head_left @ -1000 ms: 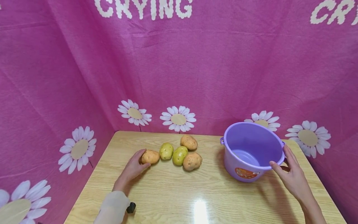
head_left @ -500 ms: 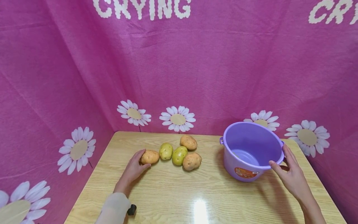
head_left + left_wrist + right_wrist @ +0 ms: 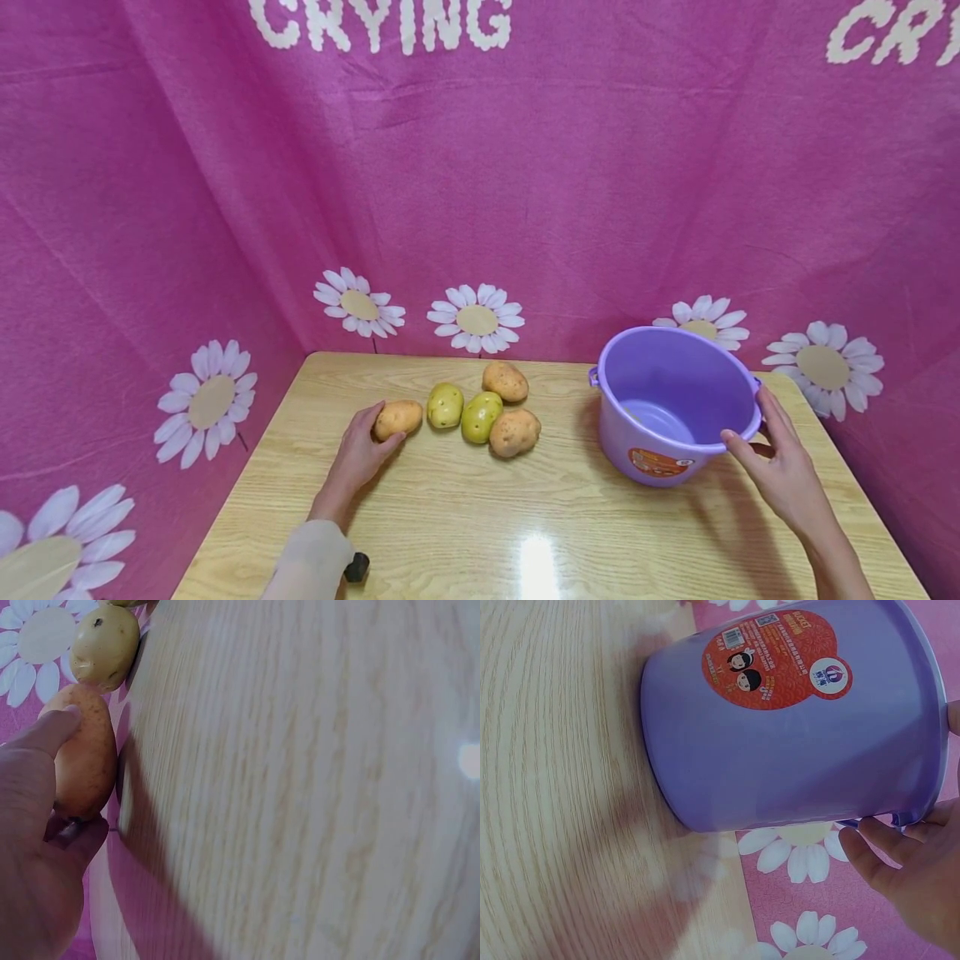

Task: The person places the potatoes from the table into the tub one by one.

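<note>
At the left of the table, my left hand (image 3: 362, 450) grips a light brown potato (image 3: 400, 420) between thumb and fingers. In the left wrist view the thumb lies on top of this potato (image 3: 84, 761), with fingers at its near end. Just right of it sit two yellow-green potatoes (image 3: 446, 406), then two more brown potatoes (image 3: 515, 432). My right hand (image 3: 787, 475) holds the rim of a purple bucket (image 3: 637, 442) at its right side, thumb on the rim. The right wrist view shows several fingers by the bucket's handle lug; part of that hand is cut off.
The bucket stands upright at the right of the wooden table (image 3: 465, 508), an orange-red label (image 3: 660, 462) facing me. A pink curtain (image 3: 480, 183) printed with daisies walls off the back and both sides. A small black object (image 3: 357, 567) shows beside my left sleeve.
The potato in my left hand has shifted slightly left and tilted, opening a gap from the yellow-green potato beside it. My right hand and the bucket stay put.
</note>
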The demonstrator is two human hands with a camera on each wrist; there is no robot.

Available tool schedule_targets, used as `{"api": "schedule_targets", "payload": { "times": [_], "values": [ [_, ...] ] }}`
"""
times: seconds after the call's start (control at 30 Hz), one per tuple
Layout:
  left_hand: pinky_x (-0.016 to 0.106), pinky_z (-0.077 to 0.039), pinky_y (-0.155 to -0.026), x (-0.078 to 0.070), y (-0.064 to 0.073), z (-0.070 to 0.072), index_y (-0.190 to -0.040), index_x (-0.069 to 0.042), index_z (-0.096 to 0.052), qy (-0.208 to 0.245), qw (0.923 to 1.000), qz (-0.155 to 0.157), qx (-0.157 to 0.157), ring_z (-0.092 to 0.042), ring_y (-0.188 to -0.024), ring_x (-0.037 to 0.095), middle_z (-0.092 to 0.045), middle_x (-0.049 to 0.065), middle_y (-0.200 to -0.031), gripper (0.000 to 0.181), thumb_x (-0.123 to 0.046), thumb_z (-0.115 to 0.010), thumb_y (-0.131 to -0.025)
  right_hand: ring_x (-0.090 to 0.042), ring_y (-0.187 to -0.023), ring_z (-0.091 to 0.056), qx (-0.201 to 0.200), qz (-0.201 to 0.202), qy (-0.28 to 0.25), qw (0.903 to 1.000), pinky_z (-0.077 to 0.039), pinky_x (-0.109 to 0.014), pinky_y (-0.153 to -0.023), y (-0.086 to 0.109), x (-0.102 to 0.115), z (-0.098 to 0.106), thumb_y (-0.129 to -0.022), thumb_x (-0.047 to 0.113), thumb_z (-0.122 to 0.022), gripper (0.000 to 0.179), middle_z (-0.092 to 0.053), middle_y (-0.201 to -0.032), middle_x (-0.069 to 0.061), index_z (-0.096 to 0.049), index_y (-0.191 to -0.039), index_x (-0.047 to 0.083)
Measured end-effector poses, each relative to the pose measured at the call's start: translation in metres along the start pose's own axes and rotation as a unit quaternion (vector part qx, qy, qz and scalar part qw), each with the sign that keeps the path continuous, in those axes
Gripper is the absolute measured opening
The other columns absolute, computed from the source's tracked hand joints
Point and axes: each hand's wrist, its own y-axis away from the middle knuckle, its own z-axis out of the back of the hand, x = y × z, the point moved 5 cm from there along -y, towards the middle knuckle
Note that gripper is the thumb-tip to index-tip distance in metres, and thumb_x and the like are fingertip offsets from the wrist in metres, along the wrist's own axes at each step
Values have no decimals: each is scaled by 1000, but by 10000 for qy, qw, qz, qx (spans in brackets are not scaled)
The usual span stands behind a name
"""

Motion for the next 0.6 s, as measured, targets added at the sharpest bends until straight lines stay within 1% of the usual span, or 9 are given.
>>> {"api": "schedule_targets", "payload": {
  "times": [0.2,0.37,0.6],
  "values": [
    [47,-34,-100,3,1,0,-136,-2,-45,34,9996,256,-131,-44,-118,32,-48,18,-126,73,-39,-73,-79,3,-117,-38,5,32,10,10000,-38,-4,-78,1,2,0,-87,10,-65,79,-14,-153,-7,-15,-150,14],
    [46,-34,-99,5,3,1,-135,-3,-47,117,9988,426,-214,-45,-117,33,-49,18,-124,72,-40,-73,-78,2,-118,-38,7,59,-5,10000,-37,-3,-79,1,3,0,-87,10,-64,79,-14,-153,-7,-15,-150,14],
    [47,-36,-98,2,4,2,-136,-4,-46,187,9984,486,-237,-46,-115,33,-48,18,-122,72,-39,-73,-79,3,-117,-38,1,97,-45,9999,-38,-4,-79,0,3,0,-87,7,-64,78,-15,-153,-11,-16,-149,11]
  ]
}}
